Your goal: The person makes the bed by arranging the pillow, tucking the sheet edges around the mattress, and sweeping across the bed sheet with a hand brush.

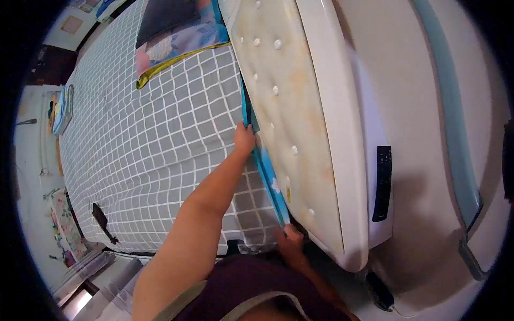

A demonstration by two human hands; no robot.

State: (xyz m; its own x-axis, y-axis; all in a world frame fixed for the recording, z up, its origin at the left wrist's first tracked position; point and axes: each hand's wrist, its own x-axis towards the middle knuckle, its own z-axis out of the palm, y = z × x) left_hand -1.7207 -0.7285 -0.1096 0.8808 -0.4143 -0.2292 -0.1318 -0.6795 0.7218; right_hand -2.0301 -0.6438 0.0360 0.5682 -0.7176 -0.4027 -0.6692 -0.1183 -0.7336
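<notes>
A narrow strip of blue cloth [270, 179] with a white flower pattern runs along the gap between the bed and the cream tufted headboard [300, 123]. Partway up that gap, my left hand [244, 137] is closed on the cloth's edge, its fingertips partly hidden. Closer to my body, my right hand [290, 238] grips the near end of the same strip beside the headboard's lower edge. The grey sheet with white grid lines [160, 134] covers the bed to the left of both hands.
A dark pillow [168, 18] lies on a floral pillow [176, 45] at the far end. A black remote [382, 183] rests on the white ledge behind the headboard. A dark flat object with a handle [101, 219] lies at the bed's near left edge.
</notes>
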